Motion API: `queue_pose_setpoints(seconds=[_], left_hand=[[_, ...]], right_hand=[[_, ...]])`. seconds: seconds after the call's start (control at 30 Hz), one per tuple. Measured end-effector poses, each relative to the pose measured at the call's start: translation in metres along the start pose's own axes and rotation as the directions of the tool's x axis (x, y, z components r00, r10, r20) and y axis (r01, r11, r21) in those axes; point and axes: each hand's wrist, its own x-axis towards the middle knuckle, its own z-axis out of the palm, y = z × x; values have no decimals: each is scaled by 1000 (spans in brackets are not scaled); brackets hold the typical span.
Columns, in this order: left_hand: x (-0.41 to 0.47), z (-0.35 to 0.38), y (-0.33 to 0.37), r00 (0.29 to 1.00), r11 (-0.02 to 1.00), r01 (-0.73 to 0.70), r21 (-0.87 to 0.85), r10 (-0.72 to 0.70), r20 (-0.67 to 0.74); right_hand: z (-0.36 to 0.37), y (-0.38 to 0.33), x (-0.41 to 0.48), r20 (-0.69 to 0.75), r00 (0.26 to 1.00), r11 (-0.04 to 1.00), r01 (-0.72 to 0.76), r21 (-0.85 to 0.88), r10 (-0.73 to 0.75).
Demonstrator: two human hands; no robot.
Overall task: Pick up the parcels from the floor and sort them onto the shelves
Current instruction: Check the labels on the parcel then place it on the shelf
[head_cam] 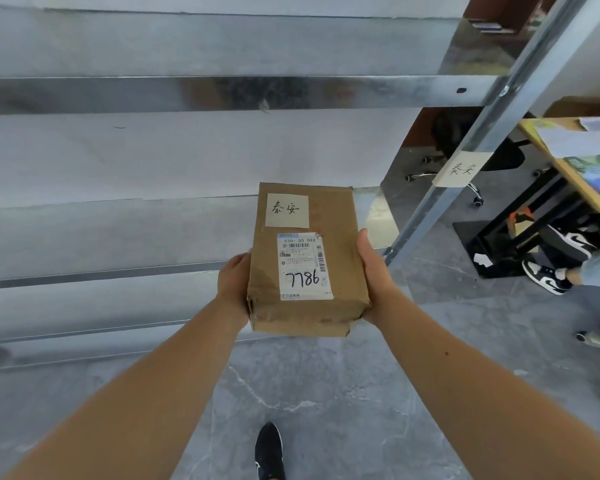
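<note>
Left hand (234,282) and right hand (373,275) clamp the long sides of a brown cardboard parcel (305,261), its long axis pointing away toward the grey metal shelves (187,95), its note "泰安" and number "7786" matching the upright's paper tag (461,168) at right.

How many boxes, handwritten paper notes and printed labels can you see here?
Boxes: 1, the cardboard box held between both hands.
Handwritten notes: 2, one on the box, one on the shelf post.
Printed labels: 1, the shipping label.
Total: 4
</note>
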Motion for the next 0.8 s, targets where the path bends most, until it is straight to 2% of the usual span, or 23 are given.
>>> queue_pose_setpoints(seconds=[0.13,0.4,0.53,0.7,0.8], left_hand=[[15,5,7,1000,997,-11,71,11,0],[33,9,2,998,999,30,20,-30,46],[27,9,4,997,986,-69,155,72,-14],[18,-16,-7,985,987,-160,1,160,61],[13,-19,-7,971,970,-238,41,236,48]], right_hand=[[4,-2,12,-44,999,1000,13,12,-13],[3,-8,31,-84,996,999,38,-30,-41],[5,-10,35,-139,989,999,42,-34,-47],[31,4,36,-245,968,997,64,37,-53],[52,14,37,-271,962,989,82,122,-46]])
